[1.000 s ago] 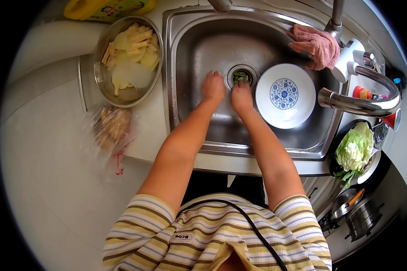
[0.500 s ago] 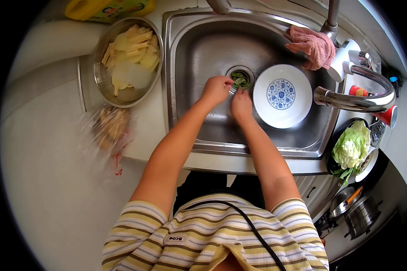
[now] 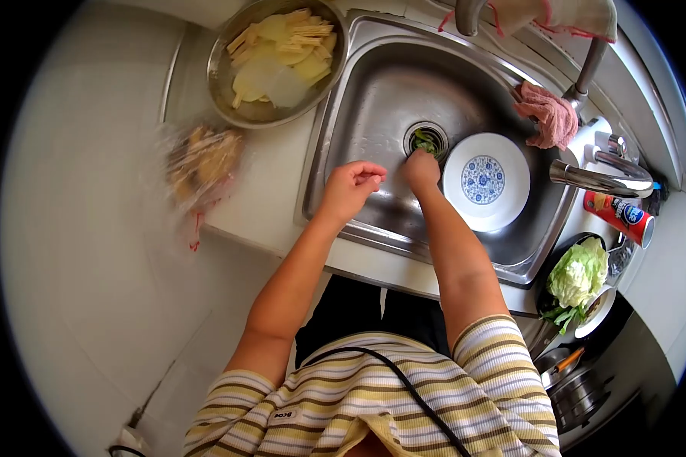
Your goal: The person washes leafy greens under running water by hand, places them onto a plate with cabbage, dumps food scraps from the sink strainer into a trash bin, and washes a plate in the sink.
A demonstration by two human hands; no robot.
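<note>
My right hand (image 3: 421,172) is at the drain (image 3: 408,137) of the steel sink, its fingers closed on the green leaves (image 3: 425,142) lying in the drain opening. The fingertips are partly hidden under the hand. To its left, my left hand (image 3: 354,187) hovers over the near left part of the sink, fingers loosely curved and apart from the thumb, with nothing visible in it. A white plate (image 3: 503,202) with a blue floral centre rests in the sink just right of my right hand.
A metal bowl (image 3: 215,87) of pale slices and sticks stands left of the sink (image 3: 366,84), above a plastic bag (image 3: 198,167). A pink cloth (image 3: 549,114) hangs by the faucet (image 3: 587,179). Lettuce (image 3: 578,273), a red can (image 3: 617,217) and pots (image 3: 575,396) are at right.
My left hand has drawn back from the drain, down and left, and its fingers have parted. My right hand stays at the drain with the leaves. The whole view has turned and shifted.
</note>
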